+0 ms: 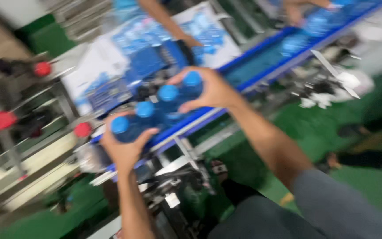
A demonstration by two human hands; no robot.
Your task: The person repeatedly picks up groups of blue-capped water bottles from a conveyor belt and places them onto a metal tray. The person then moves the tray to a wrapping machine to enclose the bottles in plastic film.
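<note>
A row of several blue-capped water bottles [158, 108] is pressed between my two hands above a blue-edged conveyor [261, 62]. My left hand [124, 148] cups the near-left end of the row, fingers wrapped around the end bottle. At the far-right end, my right hand [211, 90] clamps the last bottle under its cap. The view is motion-blurred.
Across the conveyor another person's hand [189, 40] reaches over a carton holding blue-labelled bottles [147, 48]. A second person's hand [295, 11] handles bottles [308, 28] further along the belt. Red knobs [1, 120] on a metal frame stand at left. Green floor lies right.
</note>
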